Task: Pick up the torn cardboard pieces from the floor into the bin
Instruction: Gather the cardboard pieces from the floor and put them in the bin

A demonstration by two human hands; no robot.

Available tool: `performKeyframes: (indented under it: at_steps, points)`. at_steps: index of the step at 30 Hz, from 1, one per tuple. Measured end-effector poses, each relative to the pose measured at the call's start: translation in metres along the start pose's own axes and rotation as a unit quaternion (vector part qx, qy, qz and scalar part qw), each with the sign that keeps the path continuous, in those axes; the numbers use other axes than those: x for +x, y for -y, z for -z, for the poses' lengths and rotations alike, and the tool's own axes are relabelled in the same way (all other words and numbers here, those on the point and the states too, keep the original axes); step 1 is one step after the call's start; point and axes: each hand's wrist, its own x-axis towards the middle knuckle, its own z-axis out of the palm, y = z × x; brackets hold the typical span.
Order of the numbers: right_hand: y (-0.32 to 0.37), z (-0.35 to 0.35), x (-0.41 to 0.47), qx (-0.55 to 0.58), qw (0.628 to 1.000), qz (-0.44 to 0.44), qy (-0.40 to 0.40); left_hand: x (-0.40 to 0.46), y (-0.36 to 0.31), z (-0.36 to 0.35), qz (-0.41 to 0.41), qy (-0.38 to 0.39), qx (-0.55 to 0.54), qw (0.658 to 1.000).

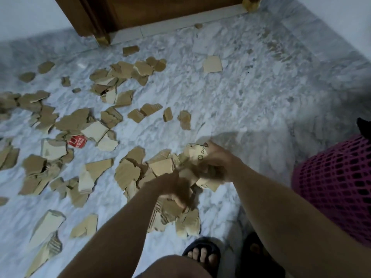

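Several torn brown cardboard pieces (74, 121) lie scattered over the marble floor, mostly left of centre. A pile of cardboard pieces (160, 167) sits under my hands. My left hand (172, 189) is closed on pieces at the near side of the pile. My right hand (217, 161) grips a bunch of pieces (197, 152), one with black print. The pink mesh bin (337, 181) stands at the right, beside my right forearm. The image is motion-blurred.
A wooden door and frame (140, 13) rise at the top. One pale piece (212, 64) lies apart near the door. A red printed scrap (77, 141) lies at the left. My feet in dark sandals (202, 253) stand at the bottom.
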Motion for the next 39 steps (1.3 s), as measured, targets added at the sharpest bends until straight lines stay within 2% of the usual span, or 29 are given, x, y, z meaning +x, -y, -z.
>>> performKeyframes:
  at_steps: [3,6,8,10,12,14,16,19,22,25,28,30,34,39]
  points:
    - [-0.008,-0.017,0.002,-0.049,0.996,0.005,0.068,0.006,0.009,-0.027,-0.034,-0.053,-0.037,0.997]
    - [-0.021,-0.031,0.003,-0.085,0.995,0.031,0.05,0.005,0.024,-0.035,-0.049,-0.141,-0.077,0.986]
    - [-0.026,-0.034,0.004,-0.096,0.993,0.059,0.029,0.006,0.027,-0.035,-0.046,-0.155,-0.088,0.983]
    - [-0.028,-0.033,0.002,-0.087,0.994,0.068,0.027,0.006,0.024,-0.031,-0.04,-0.158,-0.092,0.982]
    - [-0.024,-0.032,0.001,-0.099,0.993,0.06,0.029,0.004,0.02,-0.025,-0.035,-0.159,-0.042,0.986]
    - [-0.023,-0.034,0.002,-0.166,0.985,0.049,0.021,0.005,0.014,-0.019,-0.029,-0.148,0.007,0.989]
    - [-0.027,-0.037,0.008,-0.216,0.975,0.031,0.026,0.003,0.007,-0.012,-0.019,-0.133,-0.013,0.991]
    - [-0.025,-0.029,0.004,-0.166,0.984,0.024,0.067,0.004,0.012,-0.008,0.001,-0.086,-0.045,0.995]
    - [-0.011,-0.008,0.005,-0.083,0.984,-0.056,0.148,0.004,0.024,0.008,-0.004,-0.067,-0.025,0.997]
    - [0.011,0.007,0.016,-0.131,0.988,-0.011,0.076,0.007,0.045,0.028,0.008,-0.109,-0.003,0.994]
    - [0.024,0.012,0.028,-0.132,0.991,0.007,0.018,0.012,0.07,0.046,0.032,-0.177,-0.022,0.983]
    - [0.027,0.004,0.029,-0.151,0.988,0.0,0.017,0.015,0.08,0.045,0.053,-0.217,-0.042,0.974]
    - [0.021,-0.02,0.036,-0.178,0.984,-0.018,0.014,0.028,0.079,0.03,0.121,-0.281,0.049,0.951]
    - [0.018,-0.033,0.045,-0.218,0.975,-0.001,-0.038,0.026,0.064,0.033,0.102,-0.261,-0.011,0.96]
